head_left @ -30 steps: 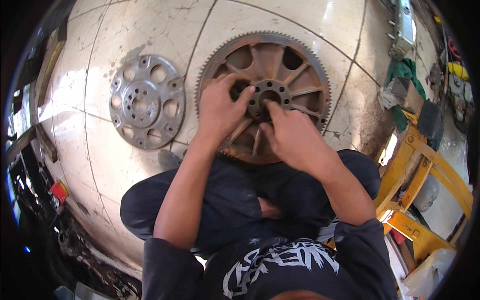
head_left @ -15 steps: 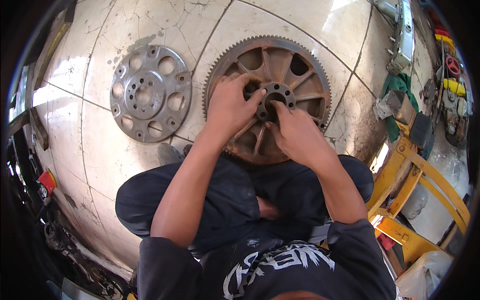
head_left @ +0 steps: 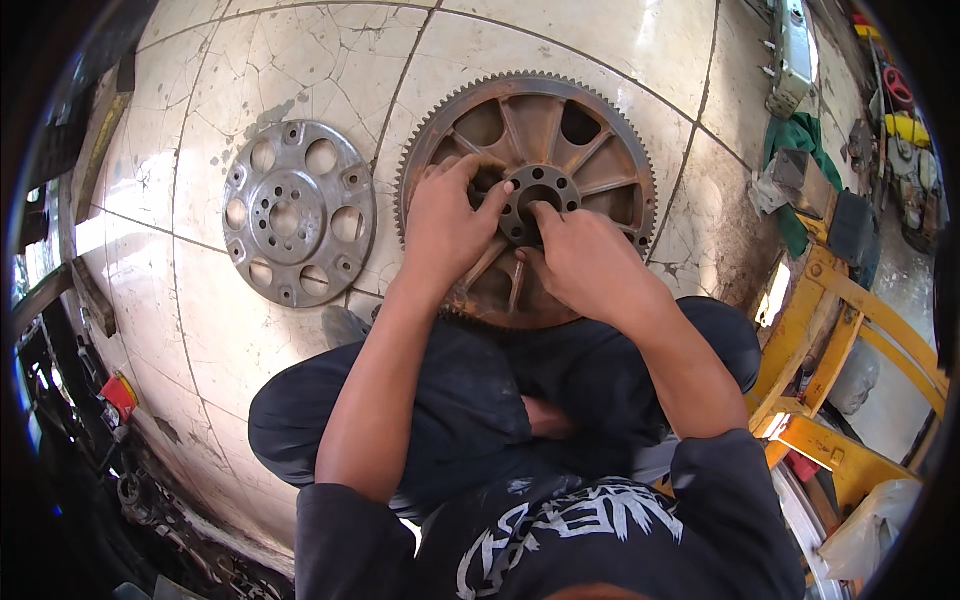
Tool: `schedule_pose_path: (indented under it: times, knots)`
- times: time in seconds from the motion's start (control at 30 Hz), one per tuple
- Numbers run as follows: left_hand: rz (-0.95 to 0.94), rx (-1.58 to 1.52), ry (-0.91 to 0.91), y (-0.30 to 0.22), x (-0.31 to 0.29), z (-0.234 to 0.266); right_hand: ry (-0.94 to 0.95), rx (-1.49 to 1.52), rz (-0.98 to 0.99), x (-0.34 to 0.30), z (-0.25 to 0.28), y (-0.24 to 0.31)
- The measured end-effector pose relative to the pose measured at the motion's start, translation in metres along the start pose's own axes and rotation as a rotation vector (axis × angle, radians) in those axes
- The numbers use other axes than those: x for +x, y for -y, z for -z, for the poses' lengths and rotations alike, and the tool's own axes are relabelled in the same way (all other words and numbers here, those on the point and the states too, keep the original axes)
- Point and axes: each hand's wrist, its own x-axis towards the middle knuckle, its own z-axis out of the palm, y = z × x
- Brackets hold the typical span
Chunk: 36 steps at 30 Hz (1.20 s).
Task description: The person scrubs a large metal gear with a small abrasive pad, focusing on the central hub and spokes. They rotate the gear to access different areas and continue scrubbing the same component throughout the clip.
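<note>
Cracked tile floor (head_left: 330, 60), yellow metal frame (head_left: 882, 310) far off to the right. Toothed wheel (head_left: 530, 133) lies flat before you, gray disc (head_left: 312, 215) left of it. Almost nothing shifts over the last second: both hands stay at the dark center ring (head_left: 550, 180), so your contact looks steady. Left hand (head_left: 450, 220): thumb against its left edge. Right hand (head_left: 597, 258): index finger at its hole. Can't tell whether either grips.
</note>
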Motion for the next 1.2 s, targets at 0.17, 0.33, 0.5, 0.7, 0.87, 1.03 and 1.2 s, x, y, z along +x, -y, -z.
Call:
schedule_pose_path:
  times: [0.17,0.33,0.5,0.7,0.87,1.03,1.2]
  knots:
    - [0.015,-0.005,0.022,0.003,0.001,-0.001,-0.007,-0.031,-0.025,-0.002,0.004,0.007]
    - [-0.026,0.004,0.011,0.003,0.002,-0.001,-0.001,-0.034,-0.010,0.004,-0.001,0.003]
    - [-0.037,0.015,0.007,0.002,0.003,0.001,0.005,0.045,-0.064,0.006,0.007,-0.002]
    - [-0.061,0.031,-0.012,0.005,0.000,-0.001,-0.055,-0.008,0.002,-0.003,0.002,-0.001]
    - [0.021,0.015,0.039,0.004,0.000,0.001,0.000,-0.032,-0.001,0.006,0.003,0.001]
    - [-0.024,0.023,0.019,0.003,0.001,-0.002,-0.007,-0.009,-0.011,0.013,-0.009,-0.011]
    - [-0.036,0.000,-0.008,0.002,0.001,-0.001,-0.019,0.002,-0.038,0.001,0.003,0.001]
